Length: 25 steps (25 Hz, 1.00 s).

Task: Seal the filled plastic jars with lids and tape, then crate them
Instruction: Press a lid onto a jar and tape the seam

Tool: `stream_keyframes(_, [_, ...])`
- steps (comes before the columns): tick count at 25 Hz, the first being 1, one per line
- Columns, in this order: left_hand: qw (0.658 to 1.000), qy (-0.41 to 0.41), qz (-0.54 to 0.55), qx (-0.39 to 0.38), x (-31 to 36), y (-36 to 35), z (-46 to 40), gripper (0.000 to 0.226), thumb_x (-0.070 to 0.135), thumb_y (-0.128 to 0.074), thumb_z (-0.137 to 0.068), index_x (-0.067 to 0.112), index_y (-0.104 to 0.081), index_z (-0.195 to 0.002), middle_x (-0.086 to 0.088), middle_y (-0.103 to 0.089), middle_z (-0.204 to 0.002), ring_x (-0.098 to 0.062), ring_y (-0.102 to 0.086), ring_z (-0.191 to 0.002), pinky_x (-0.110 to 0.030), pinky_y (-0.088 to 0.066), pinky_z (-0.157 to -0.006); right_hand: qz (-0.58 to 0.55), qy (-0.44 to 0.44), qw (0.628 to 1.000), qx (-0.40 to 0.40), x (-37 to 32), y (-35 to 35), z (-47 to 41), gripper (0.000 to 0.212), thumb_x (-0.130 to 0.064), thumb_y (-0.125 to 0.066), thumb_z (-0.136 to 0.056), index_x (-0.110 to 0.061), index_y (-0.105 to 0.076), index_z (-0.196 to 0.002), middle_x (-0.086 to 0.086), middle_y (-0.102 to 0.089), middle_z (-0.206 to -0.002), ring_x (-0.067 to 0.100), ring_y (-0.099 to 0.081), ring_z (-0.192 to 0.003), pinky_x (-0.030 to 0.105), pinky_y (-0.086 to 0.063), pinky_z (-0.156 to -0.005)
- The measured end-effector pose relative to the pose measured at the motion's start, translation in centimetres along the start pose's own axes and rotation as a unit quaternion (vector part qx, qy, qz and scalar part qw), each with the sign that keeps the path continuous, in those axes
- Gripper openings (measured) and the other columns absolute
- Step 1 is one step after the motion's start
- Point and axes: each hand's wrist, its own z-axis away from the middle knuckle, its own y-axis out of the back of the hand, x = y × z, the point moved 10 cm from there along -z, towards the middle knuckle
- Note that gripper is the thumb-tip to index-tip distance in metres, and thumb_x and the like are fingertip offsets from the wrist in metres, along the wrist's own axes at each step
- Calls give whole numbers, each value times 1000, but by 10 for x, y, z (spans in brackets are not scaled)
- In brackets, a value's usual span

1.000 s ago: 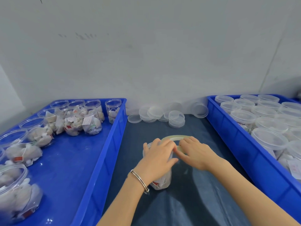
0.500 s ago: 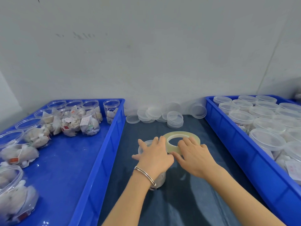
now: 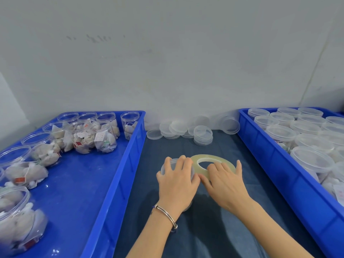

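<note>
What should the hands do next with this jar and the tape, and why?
Probably draw the tape roll round the jar rim. The left hand grips the lidded jar from above, and the right hand holds the roll against its side, so the seal looks begun but not wrapped round.

Open lane of dark desk [image 3: 214,229] between two blue crates, left crate [image 3: 119,183] wall and right crate [image 3: 279,174] wall bounding it, loose lids [image 3: 202,135] heaped at far end against wall, bare floor in left crate's near-right part.
</note>
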Motion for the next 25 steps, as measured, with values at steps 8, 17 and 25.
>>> stream_keyframes(8, [999,-41,9,-1,-1,0,-3,36,43,-40,-93,30,-40,-126,23,-31,-141,-19,-24,-133,-39,-38,-91,-97,61,993,-24,-3,9,-13,44,-52,-32,-97,-18,-37,-69,-8,-47,-68,20,-46,-71,24,-37,-69])
stream_keyframes(17, [995,-46,48,68,-2,7,-5,28,45,-46,-85,35,-51,-110,24,-48,-122,-13,-38,-117,-33,-39,-81,-124,58,990,-20,-1,15,-17,36,-50,-38,-94,-30,-28,-67,-11,-36,-61,12,-36,-60,31,-35,-77])
stream_keyframes(25, [992,-54,90,66,0,7,-22,24,41,-54,-82,33,-56,-104,22,-55,-114,-13,-41,-111,-31,-39,-78,-73,-12,994,86,4,22,0,48,-52,-31,-97,-19,-53,-123,-5,-64,-109,18,-61,-93,29,-31,-85])
